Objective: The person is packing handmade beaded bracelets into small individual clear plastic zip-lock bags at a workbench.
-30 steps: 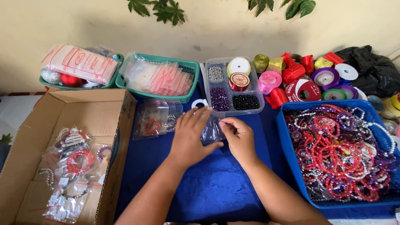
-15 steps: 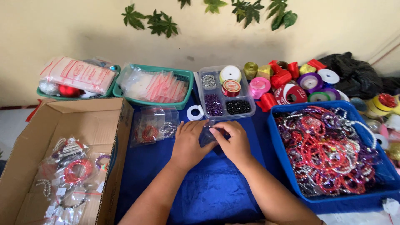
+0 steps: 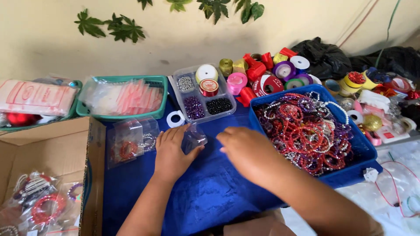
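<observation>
The left hand [image 3: 171,153] holds a small clear bag [image 3: 193,139] on the blue tabletop [image 3: 210,196]. Its fingers [image 3: 177,133] are curled around the bag's left side, with the thumb under it. The bag sits at the fingertips, tilted up to the right. The right hand [image 3: 245,150] lies flat, fingers loose and holding nothing, just right of the bag. The left hand is nearer. The blue tray [image 3: 350,175] of beads is farther right.

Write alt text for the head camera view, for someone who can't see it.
A person's left hand holds a small clear plastic bag on a blue cloth, the right hand beside it. A blue tray of beaded bracelets sits right, a cardboard box left.
</observation>
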